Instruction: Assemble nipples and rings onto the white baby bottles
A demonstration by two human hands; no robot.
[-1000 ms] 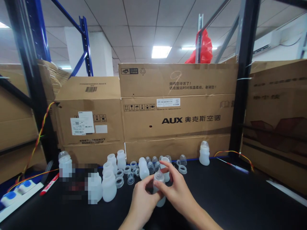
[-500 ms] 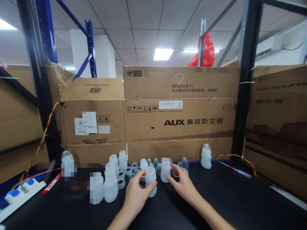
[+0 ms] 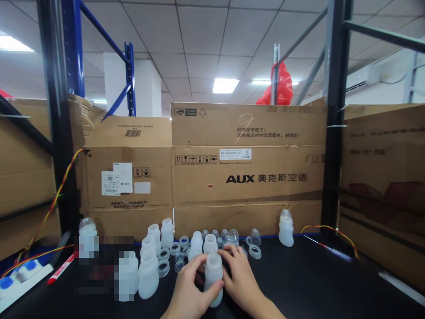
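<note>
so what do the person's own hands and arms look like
Both the left hand and the right hand are ungloved. No sleeve, watch or bracelet shows on either wrist. A thin band-like mark shows on a right-hand finger; whether it is a ring is unclear.

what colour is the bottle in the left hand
The bottle is milky white, clearest in head view.

The one camera rides on the person's head, facing forward and down over the black table (image 3: 315, 288). The left hand (image 3: 194, 285) and right hand (image 3: 244, 281) come in close, low in the middle. Farther off, the cardboard (image 3: 245, 190) faces it nearly square. The view runs wide, post (image 3: 63, 146) to post (image 3: 334, 115), and up to the ceiling (image 3: 199, 33).
</note>
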